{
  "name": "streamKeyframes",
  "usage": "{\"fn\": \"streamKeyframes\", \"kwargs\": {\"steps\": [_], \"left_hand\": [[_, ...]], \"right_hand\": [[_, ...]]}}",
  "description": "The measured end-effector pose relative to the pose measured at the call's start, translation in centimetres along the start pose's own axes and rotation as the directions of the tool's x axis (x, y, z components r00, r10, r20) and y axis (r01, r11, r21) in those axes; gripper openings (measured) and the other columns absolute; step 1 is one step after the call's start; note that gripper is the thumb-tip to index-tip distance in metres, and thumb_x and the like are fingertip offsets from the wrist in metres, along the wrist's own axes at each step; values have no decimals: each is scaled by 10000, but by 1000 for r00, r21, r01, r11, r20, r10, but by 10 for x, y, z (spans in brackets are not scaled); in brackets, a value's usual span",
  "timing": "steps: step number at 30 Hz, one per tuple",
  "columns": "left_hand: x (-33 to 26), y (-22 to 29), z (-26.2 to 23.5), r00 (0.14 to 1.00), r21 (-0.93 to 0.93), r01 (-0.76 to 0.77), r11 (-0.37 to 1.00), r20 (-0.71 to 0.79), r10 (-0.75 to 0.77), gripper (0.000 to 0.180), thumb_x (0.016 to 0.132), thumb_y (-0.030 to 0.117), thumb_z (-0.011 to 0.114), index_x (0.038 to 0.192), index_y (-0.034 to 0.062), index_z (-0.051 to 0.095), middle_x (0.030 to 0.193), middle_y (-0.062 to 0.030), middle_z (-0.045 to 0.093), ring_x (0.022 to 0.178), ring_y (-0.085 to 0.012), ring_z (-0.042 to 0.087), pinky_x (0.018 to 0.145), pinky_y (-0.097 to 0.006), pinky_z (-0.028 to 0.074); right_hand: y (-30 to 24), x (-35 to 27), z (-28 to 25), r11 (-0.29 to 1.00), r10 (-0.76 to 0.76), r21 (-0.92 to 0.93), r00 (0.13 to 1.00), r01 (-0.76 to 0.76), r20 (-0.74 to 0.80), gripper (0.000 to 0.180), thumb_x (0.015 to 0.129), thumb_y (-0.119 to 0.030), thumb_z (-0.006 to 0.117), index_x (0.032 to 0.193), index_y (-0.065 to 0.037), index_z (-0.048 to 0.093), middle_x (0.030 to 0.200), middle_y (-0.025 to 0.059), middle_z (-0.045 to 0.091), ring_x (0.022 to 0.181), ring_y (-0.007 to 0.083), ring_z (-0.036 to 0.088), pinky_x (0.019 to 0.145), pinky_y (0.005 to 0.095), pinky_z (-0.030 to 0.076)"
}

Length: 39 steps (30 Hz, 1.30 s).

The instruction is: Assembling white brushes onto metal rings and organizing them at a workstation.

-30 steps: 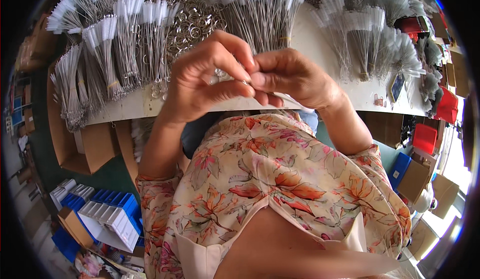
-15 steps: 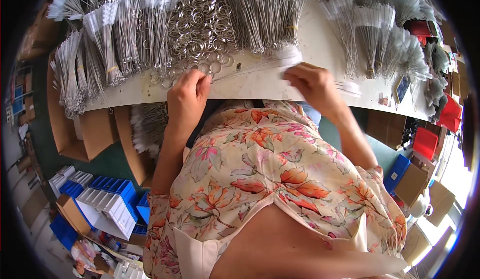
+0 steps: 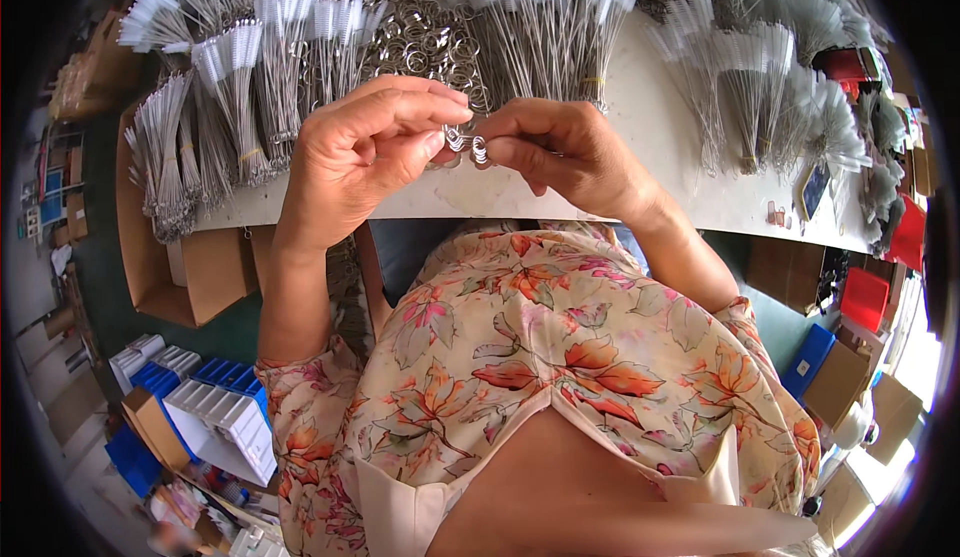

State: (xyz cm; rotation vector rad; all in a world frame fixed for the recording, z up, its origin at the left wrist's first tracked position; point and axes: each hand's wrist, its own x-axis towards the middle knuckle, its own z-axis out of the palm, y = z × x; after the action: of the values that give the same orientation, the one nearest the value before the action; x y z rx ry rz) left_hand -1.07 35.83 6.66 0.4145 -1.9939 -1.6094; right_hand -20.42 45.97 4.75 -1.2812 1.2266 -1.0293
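The small wire loops (image 3: 480, 149) are now between the two hands, above the near side of the table (image 3: 635, 87); a moment ago those hands were well apart, so attention seems to have turned to the loops. The right hand (image 3: 575, 152) has its fingers pinched on them; on the left hand (image 3: 360, 147), forefinger and thumb part beside them, grip unclear. Beyond lie loose metal rings (image 3: 425, 37) and bundled brushes (image 3: 545, 42).

Two hands (image 3: 365, 147), one ring heap (image 3: 415, 42), uncountably many brushes (image 3: 287, 2)
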Motion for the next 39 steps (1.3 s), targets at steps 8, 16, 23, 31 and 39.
{"fn": "streamKeyframes", "kwargs": {"steps": [8, 16, 23, 31, 39], "left_hand": [[15, 7, 18, 972, 195, -218, 956, -41, 230, 278, 761, -123, 531, 1037, -114, 563, 1031, -206, 575, 882, -232, 624, 765, -282, 526], [28, 25, 25, 796, 476, -474, 741, -127, 591, 373, 750, -154, 525, 1121, -160, 489, 1000, -255, 596, 885, -257, 624, 753, -298, 533], [26, 30, 20, 799, 504, -441, 743, -156, 580, 343, 743, -139, 553, 1084, -153, 525, 980, -217, 615, 869, -221, 625, 751, -286, 529], [29, 39, 13, 894, 269, -348, 898, -194, 405, 280, 785, -78, 530, 1062, -113, 561, 1006, -188, 617, 815, -143, 606, 729, -231, 485], [45, 49, -6, 981, 490, -171, 855, 10, 191, 154, 839, 73, 593, 937, -46, 581, 833, -20, 553, 648, -25, 449, 549, -168, 365]], "right_hand": [[-15, -2, -14, 959, -79, 270, 996, 84, -29, 188, 890, -169, 550, 950, -1, 612, 798, 9, 593, 563, 38, 456, 481, 180, 386], [-56, 3, -4, 946, -176, 230, 959, 227, -224, 176, 890, -181, 556, 894, -15, 615, 768, -2, 589, 528, 26, 414, 446, 168, 323], [-60, 10, 4, 940, -189, 225, 940, 257, -284, 134, 853, -124, 605, 906, -1, 615, 738, -4, 585, 541, 25, 450, 447, 164, 340], [-56, 11, -1, 940, -315, 63, 923, 335, -220, 136, 825, -110, 638, 899, 2, 617, 740, -7, 589, 558, 23, 470, 464, 161, 369], [-51, 11, -6, 954, -125, 236, 960, 185, -250, 160, 817, -149, 658, 876, -7, 615, 697, -13, 588, 581, 25, 505, 495, 174, 403]]}}
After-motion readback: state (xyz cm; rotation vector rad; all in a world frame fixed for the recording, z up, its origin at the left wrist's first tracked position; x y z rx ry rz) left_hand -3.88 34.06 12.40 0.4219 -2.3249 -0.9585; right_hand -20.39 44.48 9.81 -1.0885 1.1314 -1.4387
